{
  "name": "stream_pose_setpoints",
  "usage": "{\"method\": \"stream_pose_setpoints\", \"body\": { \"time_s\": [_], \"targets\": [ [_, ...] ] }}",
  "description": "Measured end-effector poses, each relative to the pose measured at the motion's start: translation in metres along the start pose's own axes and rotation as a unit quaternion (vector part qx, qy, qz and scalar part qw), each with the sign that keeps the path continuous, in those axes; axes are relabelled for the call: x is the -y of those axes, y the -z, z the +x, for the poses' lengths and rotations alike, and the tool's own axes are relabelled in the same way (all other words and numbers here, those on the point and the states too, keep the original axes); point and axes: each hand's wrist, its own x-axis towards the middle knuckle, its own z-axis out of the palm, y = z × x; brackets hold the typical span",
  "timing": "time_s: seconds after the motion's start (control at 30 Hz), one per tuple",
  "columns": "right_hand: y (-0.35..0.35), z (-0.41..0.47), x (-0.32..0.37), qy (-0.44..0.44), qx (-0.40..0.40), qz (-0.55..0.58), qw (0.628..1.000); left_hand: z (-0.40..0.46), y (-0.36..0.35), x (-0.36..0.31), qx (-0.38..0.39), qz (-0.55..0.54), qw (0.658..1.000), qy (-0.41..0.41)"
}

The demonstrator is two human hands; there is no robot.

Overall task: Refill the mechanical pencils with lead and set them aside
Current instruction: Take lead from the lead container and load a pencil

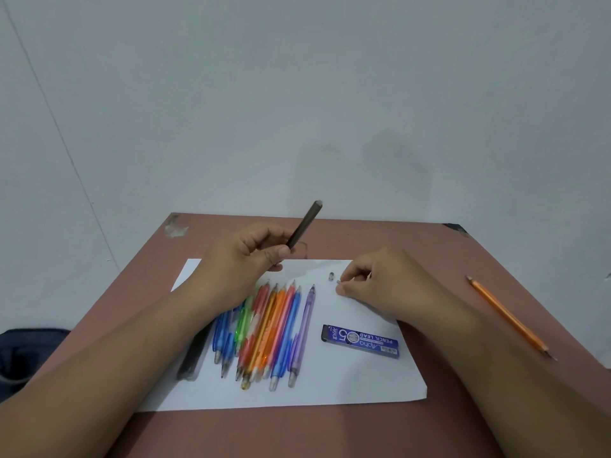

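Lying nearest me on the white paper sheet [380,381] are about ten translucent coloured mechanical pencils [264,332], bunched too tightly to count exactly, and one blue lead case [360,341]. Farther off, my right hand [373,279] pinches a tiny piece beside one small grey cap [331,276]. My left hand [251,256] grips one dark mechanical pencil [304,224] at its lower barrel, raised above the sheet: light, stiff plastic, I judge; the leads brittle.
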Motion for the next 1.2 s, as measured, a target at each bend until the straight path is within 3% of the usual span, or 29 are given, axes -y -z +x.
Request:
{"method": "stream_pose_setpoints", "body": {
  "time_s": [0.23,0.33,0.47,0.63,0.97,1.2],
  "targets": [
    [-0.003,0.001,0.0,0.026,-0.042,-0.041,0.998,-0.003,0.002,-0.004,-0.019,0.055,0.998,0.016],
    [0.005,-0.003,0.003,0.038,-0.131,0.083,0.987,-0.004,0.003,-0.005,-0.032,0.07,0.997,0.018],
    [0.016,-0.016,0.019,0.055,-0.186,0.31,0.931,-0.004,0.003,-0.004,-0.029,0.095,0.995,0.024],
    [0.018,-0.026,0.031,0.09,-0.193,0.386,0.898,-0.001,0.004,0.0,-0.022,0.127,0.992,0.001],
    [0.014,-0.022,0.028,0.094,-0.171,0.361,0.912,0.001,0.006,0.004,-0.016,0.161,0.986,-0.034],
    [0.017,-0.021,0.019,0.155,-0.153,0.203,0.955,0.0,0.008,-0.002,-0.038,0.226,0.968,-0.103]
  ]
}}
